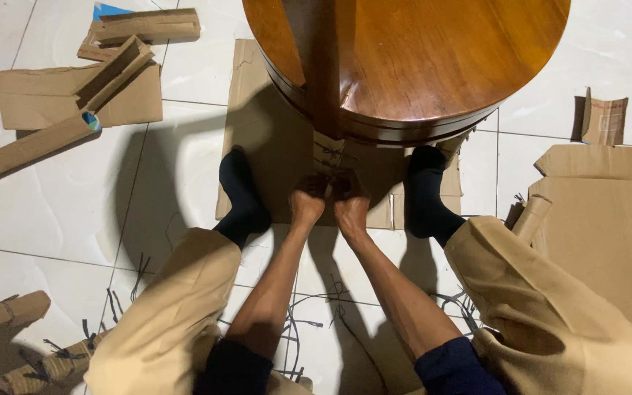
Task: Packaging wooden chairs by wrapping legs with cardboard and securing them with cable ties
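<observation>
A round brown wooden table [433,51] lies on its side on a flat cardboard sheet [265,139]. One of its legs [323,66] points toward me, and its lower end is wrapped in cardboard [328,155] with dark ties. My left hand [307,199] and my right hand [349,201] are side by side, both closed at the foot of that wrapped leg. Whether they pinch a tie or the cardboard I cannot tell. My feet in black socks [241,196] stand on either side.
Folded cardboard pieces [82,91] lie at the upper left on the white tiled floor [53,205]. More cardboard [608,212] lies at the right, and rolled pieces [9,344] at the lower left. Cut black straps [309,314] are scattered between my legs.
</observation>
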